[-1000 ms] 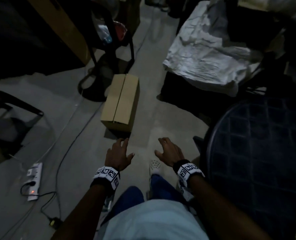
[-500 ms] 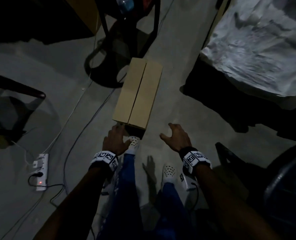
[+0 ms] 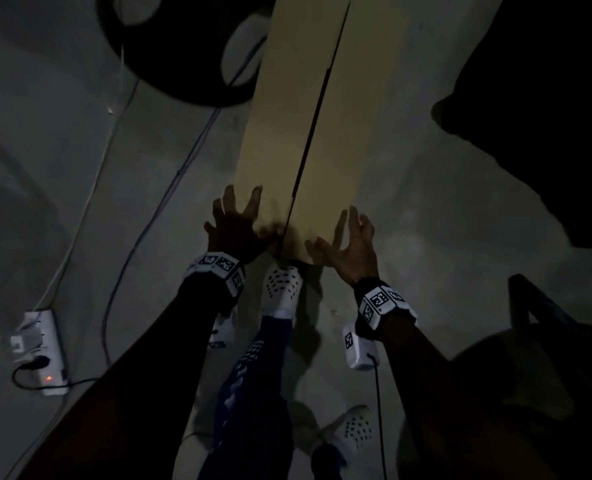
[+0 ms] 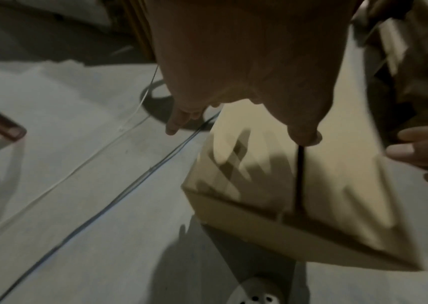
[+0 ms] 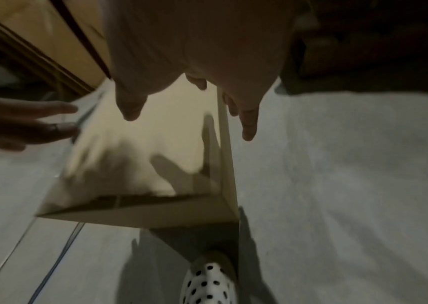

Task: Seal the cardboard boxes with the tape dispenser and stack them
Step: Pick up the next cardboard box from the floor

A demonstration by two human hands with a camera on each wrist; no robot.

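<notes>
1. Two hands reach for the near end of the cardboard box (image 3: 301, 133) lying on the floor (image 3: 79, 220): left hand (image 3: 235, 226) and right hand (image 3: 350, 244) both spread wide, holding nothing.
2. Its centre seam (image 3: 317, 109) looks untaped, and no tape dispenser is in view.
3. I'd grip both long sides evenly, keeping the flaps shut.
4. Mind the white shoe (image 3: 282, 289) touching the near edge, and the cables (image 3: 169, 188) beside it.

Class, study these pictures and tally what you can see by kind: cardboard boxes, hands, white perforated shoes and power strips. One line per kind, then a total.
Cardboard box: 1
Hands: 2, left hand and right hand
White perforated shoes: 2, one near the box, one further back
Power strip: 1
Total: 6
</notes>
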